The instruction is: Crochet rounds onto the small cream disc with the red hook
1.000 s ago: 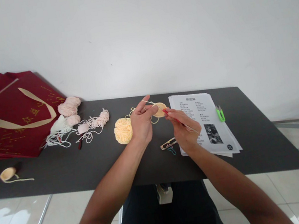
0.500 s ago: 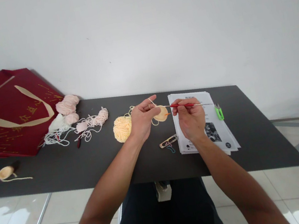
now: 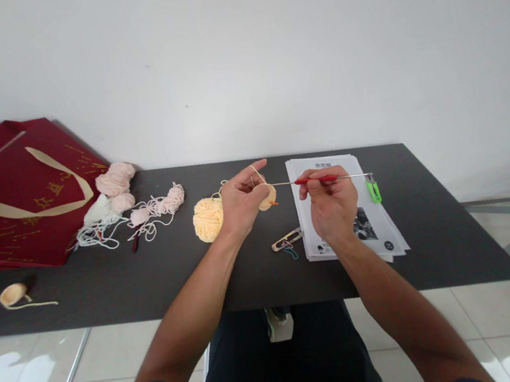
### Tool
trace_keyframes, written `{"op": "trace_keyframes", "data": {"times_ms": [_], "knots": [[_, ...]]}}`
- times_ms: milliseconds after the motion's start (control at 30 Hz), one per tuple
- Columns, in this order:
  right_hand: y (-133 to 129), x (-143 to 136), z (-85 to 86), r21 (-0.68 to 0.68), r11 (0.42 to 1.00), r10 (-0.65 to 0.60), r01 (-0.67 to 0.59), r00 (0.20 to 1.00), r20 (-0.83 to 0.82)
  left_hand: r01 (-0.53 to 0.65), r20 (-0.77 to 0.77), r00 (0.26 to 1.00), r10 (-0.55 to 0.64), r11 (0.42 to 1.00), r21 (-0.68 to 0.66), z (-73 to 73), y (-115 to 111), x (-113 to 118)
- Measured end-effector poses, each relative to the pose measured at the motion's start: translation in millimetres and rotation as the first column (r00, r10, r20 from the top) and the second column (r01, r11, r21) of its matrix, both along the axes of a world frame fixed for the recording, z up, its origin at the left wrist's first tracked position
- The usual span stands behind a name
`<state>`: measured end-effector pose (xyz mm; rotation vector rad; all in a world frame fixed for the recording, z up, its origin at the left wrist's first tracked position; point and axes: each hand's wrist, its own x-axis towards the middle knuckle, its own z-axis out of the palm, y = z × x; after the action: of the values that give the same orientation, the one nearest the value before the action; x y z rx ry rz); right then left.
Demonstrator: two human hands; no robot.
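Observation:
My left hand (image 3: 244,200) pinches a small round piece of cream crochet (image 3: 266,198), with yarn looped over its raised index finger. An orange marker (image 3: 274,204) sticks out at the lower edge of the crochet. In my right hand (image 3: 331,201) is a crochet hook (image 3: 314,179) with a red grip, its metal shaft pointing left toward the crochet. Whether a loop sits on the hook's tip is too small to tell. Just left of my left hand lies a ball of yellow yarn (image 3: 208,220). Printed sheets (image 3: 336,249) lie beneath my right hand.
Green thread snips (image 3: 374,190) lie at the sheets' right edge. Pale snips (image 3: 286,240) and a blue stitch marker (image 3: 290,252) lie left of them. Pink yarn (image 3: 116,178), white yarn (image 3: 99,210) and red bags (image 3: 23,195) stand left. A cream crocheted cup (image 3: 12,294) sits far left.
My right hand and the hook have moved slightly right, away from my left hand. The crochet piece has shifted a little left and turned, so less of it shows.

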<state>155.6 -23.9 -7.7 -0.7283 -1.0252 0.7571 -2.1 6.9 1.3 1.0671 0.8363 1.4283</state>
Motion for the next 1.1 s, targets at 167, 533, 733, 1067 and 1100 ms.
{"op": "trace_keyframes", "data": {"times_ms": [167, 533, 733, 1067, 1100], "knots": [[7.1, 6.4, -0.4, -0.046, 0.987, 0.145, -0.153, 0.980, -0.139, 0.095, 0.089, 0.992, -0.092, 0.995, -0.025, -0.1, 2.7, -4.2], [9.9, -7.4, -10.7, -0.271, 0.927, 0.153, -0.259, 0.921, -0.358, 0.066, 0.092, 0.994, -0.063, 0.997, -0.035, -5.0, 0.7, 0.6], [7.1, -12.9, -7.9, -0.244, 0.953, 0.107, -0.177, 0.955, -0.277, 0.029, 0.064, 0.998, -0.027, 0.999, -0.032, -2.4, 0.1, 0.1], [-15.8, -27.8, -11.7, 0.131, 0.973, -0.218, 0.191, 0.946, 0.240, 0.059, 0.237, 0.971, -0.034, 0.993, -0.102, -3.5, 1.5, 2.2], [-16.5, -27.8, -12.6, 0.169, 0.970, -0.218, 0.177, 0.938, 0.270, 0.084, 0.278, 0.959, -0.048, 0.989, -0.120, -2.2, 1.8, 1.7]]}}
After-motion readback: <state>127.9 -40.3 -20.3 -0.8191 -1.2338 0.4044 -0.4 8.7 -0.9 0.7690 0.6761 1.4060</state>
